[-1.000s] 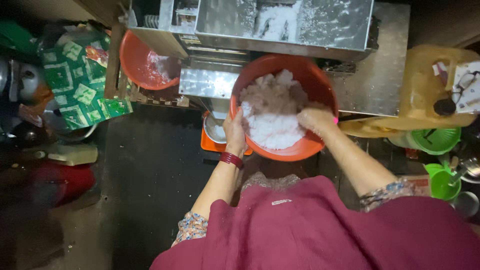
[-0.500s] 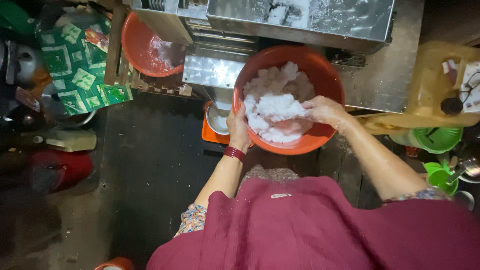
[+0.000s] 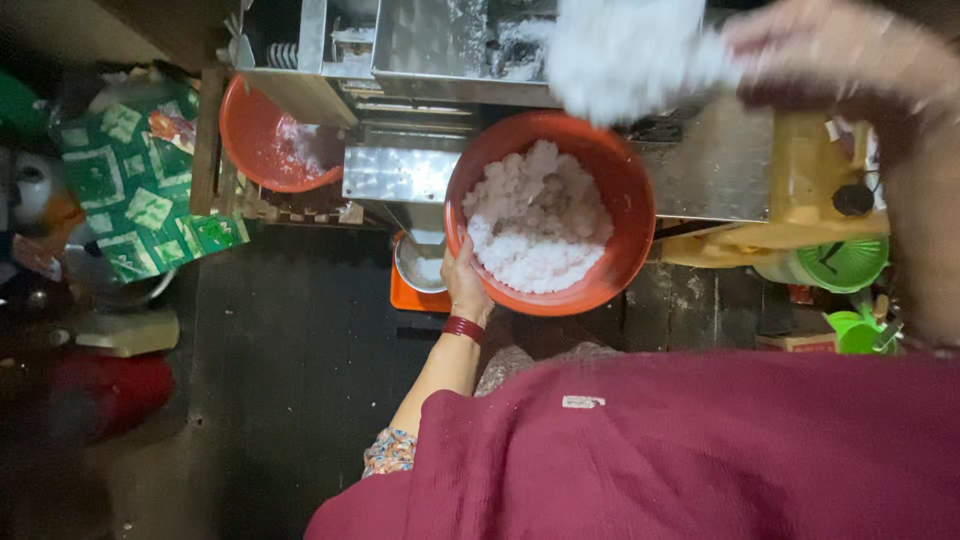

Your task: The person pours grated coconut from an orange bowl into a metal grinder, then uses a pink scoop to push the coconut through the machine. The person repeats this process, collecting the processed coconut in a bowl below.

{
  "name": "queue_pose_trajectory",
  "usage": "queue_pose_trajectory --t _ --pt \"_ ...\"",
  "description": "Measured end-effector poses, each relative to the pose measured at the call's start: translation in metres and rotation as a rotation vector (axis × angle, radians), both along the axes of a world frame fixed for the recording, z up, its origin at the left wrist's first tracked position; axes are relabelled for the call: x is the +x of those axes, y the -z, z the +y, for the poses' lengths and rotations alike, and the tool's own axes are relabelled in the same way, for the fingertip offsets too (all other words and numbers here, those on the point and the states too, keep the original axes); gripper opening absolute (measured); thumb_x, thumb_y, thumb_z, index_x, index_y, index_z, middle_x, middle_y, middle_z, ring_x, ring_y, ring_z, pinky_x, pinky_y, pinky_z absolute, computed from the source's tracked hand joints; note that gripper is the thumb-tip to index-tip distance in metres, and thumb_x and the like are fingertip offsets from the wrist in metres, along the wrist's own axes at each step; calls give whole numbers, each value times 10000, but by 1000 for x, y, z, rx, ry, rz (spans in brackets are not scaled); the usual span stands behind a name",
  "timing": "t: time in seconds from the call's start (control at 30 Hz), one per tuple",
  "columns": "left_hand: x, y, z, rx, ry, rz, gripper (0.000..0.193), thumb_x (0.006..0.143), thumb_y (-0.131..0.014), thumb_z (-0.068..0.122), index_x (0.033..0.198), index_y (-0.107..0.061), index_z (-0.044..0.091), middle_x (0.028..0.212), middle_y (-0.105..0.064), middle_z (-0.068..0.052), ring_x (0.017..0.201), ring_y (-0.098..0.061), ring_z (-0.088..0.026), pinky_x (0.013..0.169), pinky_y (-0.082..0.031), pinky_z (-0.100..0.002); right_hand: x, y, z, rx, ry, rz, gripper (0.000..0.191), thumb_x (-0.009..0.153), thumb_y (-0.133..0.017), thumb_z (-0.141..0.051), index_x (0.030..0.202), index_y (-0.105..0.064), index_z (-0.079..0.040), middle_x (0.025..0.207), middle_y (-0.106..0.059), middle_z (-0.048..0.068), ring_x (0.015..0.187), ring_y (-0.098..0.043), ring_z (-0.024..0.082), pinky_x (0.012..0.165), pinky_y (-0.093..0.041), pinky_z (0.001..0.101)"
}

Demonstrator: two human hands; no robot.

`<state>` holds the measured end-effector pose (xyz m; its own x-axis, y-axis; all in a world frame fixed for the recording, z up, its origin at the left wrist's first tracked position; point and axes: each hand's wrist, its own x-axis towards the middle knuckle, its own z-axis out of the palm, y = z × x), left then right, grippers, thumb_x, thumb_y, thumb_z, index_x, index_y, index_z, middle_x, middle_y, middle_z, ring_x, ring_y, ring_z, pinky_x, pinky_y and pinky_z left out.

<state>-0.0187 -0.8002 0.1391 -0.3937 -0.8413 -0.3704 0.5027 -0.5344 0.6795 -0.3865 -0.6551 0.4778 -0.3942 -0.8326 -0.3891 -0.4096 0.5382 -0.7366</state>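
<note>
The big round orange plastic bowl (image 3: 550, 212) sits in the middle, under the shiny grey metal machine (image 3: 430, 40). It looks closer and bigger than half a second ago, and it has slid a bit to the left in the view. It is more than half full of white crumbly wet stuff (image 3: 540, 225), piled in soft lumps up to near the rim.

The right hand (image 3: 850, 60) was down inside the bowl a moment ago. Now it is lifted high, up near the camera, and looks blurry. Its fingers are curled around a big white fluffy clump (image 3: 625, 50) of the same stuff. So a scoop has come out of the bowl and is up in the air by the machine.

The left hand (image 3: 465, 285) has stayed on the bowl's near-left rim. Its fingers are bent over the edge, gripping it and holding the bowl steady. A dark red bangle (image 3: 463, 329) is on that wrist.

A smaller orange bowl (image 3: 275, 135) sits on the left, nearly empty. A small green plastic lid (image 3: 838, 265) lies at the right.
</note>
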Motion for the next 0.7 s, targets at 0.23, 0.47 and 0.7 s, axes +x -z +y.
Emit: queue_pose_trajectory --t 0.23,0.47,0.7 --pt "-2 2 3 70 9 -155 509 1022 -603 137 1515 -550 25 1244 -590 -72 979 -492 -190 781 -405 -345 43 13 -83 -285 -211 859 243 954 -615 -189 1094 -676 0 773 -609 136 663 -564 257 583 -458 407" --pt "-3 2 -1 61 -10 -82 450 988 -627 168 1421 -574 58 1196 -667 25 981 -627 -68 806 -537 -231 74 -6 -62 -206 119 664 277 987 -566 -227 1037 -594 44 783 -590 198 697 -597 368 636 -478 506" --pt "-2 2 -2 32 15 -92 491 1021 -621 158 1480 -549 1 1288 -528 -92 1127 -508 -210 950 -414 -343 75 209 7 116 -51 573 297 893 -680 -258 953 -652 31 844 -634 213 760 -614 383 678 -492 479"
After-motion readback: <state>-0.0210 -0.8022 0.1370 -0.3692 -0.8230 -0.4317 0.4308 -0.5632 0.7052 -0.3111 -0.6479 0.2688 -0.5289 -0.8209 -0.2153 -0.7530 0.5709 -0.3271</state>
